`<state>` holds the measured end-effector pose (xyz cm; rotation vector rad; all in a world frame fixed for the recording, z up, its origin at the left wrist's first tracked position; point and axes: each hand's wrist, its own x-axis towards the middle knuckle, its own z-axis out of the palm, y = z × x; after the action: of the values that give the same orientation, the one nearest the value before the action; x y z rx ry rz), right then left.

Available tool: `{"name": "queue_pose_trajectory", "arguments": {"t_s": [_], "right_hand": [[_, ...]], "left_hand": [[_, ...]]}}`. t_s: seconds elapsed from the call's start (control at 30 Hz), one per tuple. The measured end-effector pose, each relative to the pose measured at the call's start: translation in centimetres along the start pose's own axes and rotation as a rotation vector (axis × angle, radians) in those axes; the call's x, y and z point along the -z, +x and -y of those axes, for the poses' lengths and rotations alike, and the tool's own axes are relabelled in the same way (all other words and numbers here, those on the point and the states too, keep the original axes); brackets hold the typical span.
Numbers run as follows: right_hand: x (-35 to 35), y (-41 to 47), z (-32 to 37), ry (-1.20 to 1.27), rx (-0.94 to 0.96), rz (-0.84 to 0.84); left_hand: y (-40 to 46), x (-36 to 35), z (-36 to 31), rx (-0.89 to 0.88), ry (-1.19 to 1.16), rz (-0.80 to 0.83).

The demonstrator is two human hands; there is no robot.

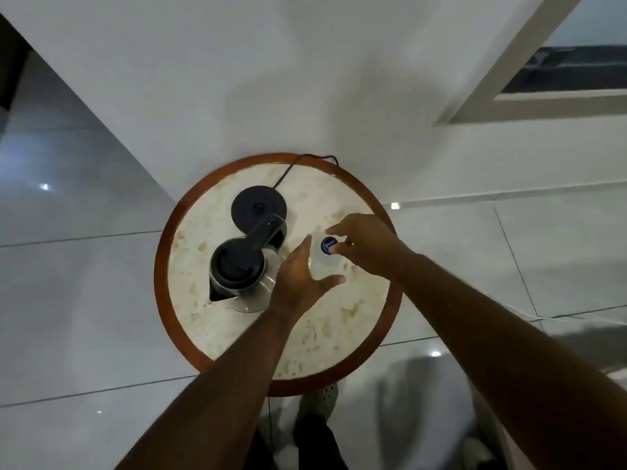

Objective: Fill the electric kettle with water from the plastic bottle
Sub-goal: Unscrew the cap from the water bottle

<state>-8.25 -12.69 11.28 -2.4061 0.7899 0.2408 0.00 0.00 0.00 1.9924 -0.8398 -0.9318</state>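
Note:
A clear plastic bottle (325,266) with a blue cap (326,245) stands upright on the round table (237,334), seen from straight above. My left hand (298,276) curves around the bottle's body, thumb on the near side and fingers on the far left side. My right hand (364,244) reaches in from the right, with thumb and fingertips pinching the cap. The electric kettle (239,273), glass with a black lid and handle, sits off its base just left of the bottle, lid closed, spout toward the near left.
The kettle's black round base (258,206) lies at the back of the table, and its cord (295,164) runs off the far edge toward the white wall. The table has a marble top and a brown wooden rim. Glossy floor tiles surround it.

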Motion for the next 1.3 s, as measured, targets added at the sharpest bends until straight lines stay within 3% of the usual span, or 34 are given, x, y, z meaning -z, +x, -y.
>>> {"name": "queue_pose_trajectory", "arguments": {"t_s": [0.13,0.4,0.63,0.93,1.13,1.3], "right_hand": [[-1.0,1.0,-0.1,-0.128,0.043,0.064],[-1.0,2.1,-0.1,-0.394,0.254,0.118],[-0.7,2.7,-0.6,-0.329,0.229,0.093],[-1.0,2.4,-2.1,-0.482,0.560,0.136],[-0.9,1.9,-2.2,-0.340,0.354,0.043],[-1.3,2.4,-1.9,-0.312,0.337,0.004]], "left_hand": [[1.5,-0.9,0.8,-0.030,0.156,0.040],[4.2,-0.9,1.4,-0.105,0.183,0.065],[5.7,0.4,0.9,-0.205,0.232,0.175],[5.3,0.5,1.6,-0.188,0.128,0.204],[4.6,-0.3,1.7,-0.201,0.050,0.155],[4.3,-0.9,1.3,-0.179,0.040,0.124]]}}
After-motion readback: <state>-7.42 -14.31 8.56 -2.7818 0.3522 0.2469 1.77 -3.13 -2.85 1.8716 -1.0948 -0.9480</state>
